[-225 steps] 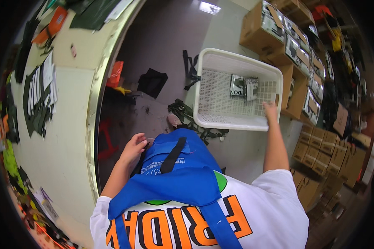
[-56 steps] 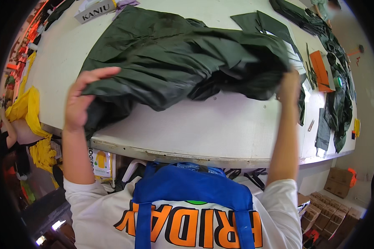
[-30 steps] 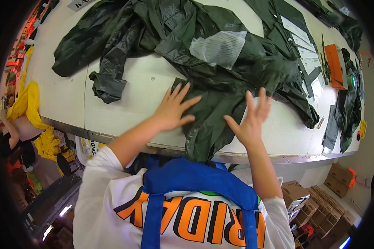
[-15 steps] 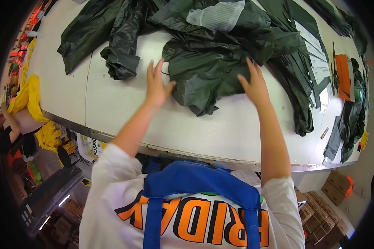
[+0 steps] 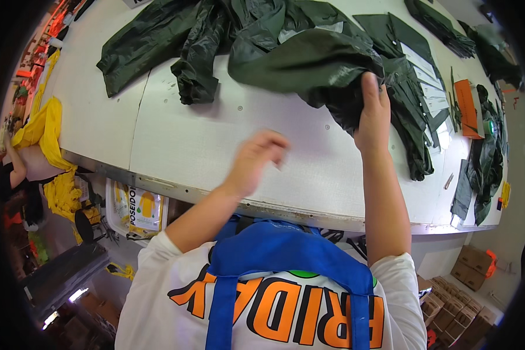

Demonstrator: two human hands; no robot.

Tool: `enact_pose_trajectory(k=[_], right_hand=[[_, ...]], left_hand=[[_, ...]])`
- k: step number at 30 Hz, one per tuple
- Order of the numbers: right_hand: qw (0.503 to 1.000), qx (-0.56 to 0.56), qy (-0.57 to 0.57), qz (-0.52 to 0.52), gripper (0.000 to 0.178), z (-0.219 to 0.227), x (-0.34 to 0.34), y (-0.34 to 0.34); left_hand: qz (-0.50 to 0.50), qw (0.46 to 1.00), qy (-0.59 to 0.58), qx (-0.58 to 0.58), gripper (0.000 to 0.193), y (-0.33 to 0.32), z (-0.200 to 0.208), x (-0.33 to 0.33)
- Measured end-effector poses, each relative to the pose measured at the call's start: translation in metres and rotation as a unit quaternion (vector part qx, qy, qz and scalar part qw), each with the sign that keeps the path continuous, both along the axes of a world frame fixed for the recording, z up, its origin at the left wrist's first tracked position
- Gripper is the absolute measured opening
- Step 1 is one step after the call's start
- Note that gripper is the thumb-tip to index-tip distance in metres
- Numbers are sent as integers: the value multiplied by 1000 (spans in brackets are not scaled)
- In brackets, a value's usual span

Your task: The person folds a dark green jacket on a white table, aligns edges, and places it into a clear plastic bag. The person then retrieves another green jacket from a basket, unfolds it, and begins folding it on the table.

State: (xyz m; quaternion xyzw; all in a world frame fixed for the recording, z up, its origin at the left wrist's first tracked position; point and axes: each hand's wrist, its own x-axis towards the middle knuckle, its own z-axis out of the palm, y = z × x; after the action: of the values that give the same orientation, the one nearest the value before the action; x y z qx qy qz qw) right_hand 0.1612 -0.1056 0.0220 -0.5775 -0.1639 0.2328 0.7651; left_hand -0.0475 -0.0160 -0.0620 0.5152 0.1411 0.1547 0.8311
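White table (image 5: 309, 169) bears green garment (image 5: 286, 64); cartons (image 5: 458, 309) stand near.

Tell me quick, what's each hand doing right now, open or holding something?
Left hand: partly open, fingers loosely curled, blurred; no held thing shows.
Right hand: closed on the dark green garment.

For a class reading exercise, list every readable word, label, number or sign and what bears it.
Wording not copied here:
White T-shirt: large orange letters, readable.
Yellow-and-white packet: dark letters, readable.
Grey box: lettering cut off.
Brown carton: marks too small to read.
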Motion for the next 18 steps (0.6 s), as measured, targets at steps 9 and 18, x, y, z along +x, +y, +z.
enact_pose_trajectory(k=[9,18], right_hand=[[887,-300,-319,147,95,9,-74,-78],[853,-201,-473,96,81,34,-89,-65]], left_hand=[[1,979,-172,-113,33,7,29,36],[-68,943,-146,-290,52,-27,72,19]])
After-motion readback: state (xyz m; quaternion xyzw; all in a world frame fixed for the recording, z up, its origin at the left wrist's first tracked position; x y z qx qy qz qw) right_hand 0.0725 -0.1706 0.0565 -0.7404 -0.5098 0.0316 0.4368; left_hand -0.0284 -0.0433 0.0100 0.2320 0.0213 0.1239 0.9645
